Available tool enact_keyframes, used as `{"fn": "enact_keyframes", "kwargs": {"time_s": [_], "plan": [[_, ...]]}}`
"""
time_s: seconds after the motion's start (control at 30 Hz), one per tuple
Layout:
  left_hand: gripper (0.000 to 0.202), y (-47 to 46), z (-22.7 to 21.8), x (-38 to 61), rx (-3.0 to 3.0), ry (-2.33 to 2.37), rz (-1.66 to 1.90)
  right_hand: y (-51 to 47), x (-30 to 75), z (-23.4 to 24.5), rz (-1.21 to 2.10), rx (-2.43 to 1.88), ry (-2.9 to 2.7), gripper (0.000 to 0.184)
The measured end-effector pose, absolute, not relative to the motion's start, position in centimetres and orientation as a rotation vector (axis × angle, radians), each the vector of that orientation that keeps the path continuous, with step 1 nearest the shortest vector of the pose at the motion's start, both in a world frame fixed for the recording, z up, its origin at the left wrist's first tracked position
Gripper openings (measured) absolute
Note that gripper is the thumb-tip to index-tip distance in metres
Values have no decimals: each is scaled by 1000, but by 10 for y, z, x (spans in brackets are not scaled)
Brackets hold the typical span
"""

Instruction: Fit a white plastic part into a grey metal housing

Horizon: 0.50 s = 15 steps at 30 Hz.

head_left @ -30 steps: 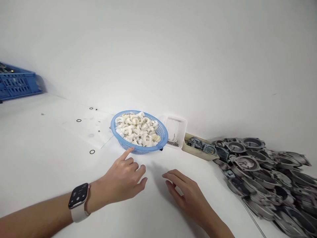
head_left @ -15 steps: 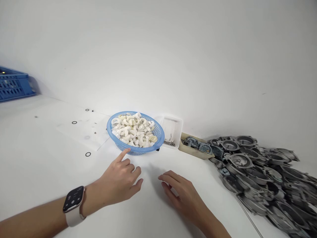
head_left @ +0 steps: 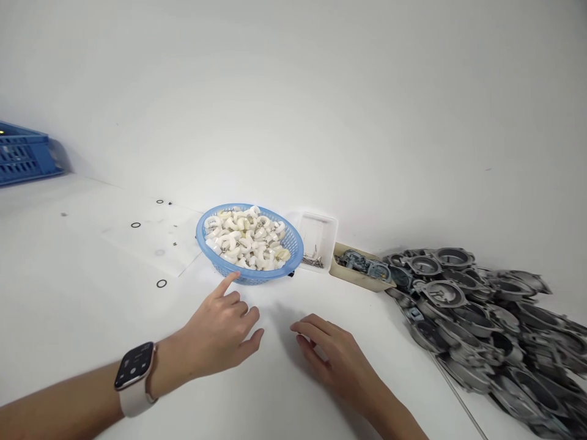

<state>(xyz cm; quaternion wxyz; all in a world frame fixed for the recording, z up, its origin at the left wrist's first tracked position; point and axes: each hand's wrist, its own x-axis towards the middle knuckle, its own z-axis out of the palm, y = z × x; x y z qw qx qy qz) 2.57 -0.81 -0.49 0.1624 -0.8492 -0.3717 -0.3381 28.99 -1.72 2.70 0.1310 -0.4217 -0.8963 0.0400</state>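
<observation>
My left hand (head_left: 224,328) is open, with its index finger stretched out to the near rim of a blue plastic basket (head_left: 293,264); the fingertip overlaps the rim, and I cannot tell whether it presses on it. White curved plastic pieces (head_left: 250,241), some with small metal parts, fill the basket. To the right, my right hand (head_left: 332,354) is held over the white table with fingers loosely bent and apart, holding nothing. A smartwatch (head_left: 134,365) with a pale strap is on my left wrist.
Right of the basket are a white tray (head_left: 328,244) with metal pins and a beige bin (head_left: 362,280) of grey metal parts. A heap of metal castings (head_left: 477,324) covers the right side. Black rings (head_left: 161,283) lie left; a blue crate (head_left: 27,156) stands far left.
Both hands keep nearly the same pose. The whole view has shifted very slightly, with everything a little further left and up.
</observation>
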Motion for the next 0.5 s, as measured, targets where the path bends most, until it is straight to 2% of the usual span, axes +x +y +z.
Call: {"fn": "enact_keyframes", "kwargs": {"time_s": [0.5], "plan": [[30, -5, -6, 27, -2438, -1060, -982, -18, 289, 27, 121, -1240, -2606, 27]]}}
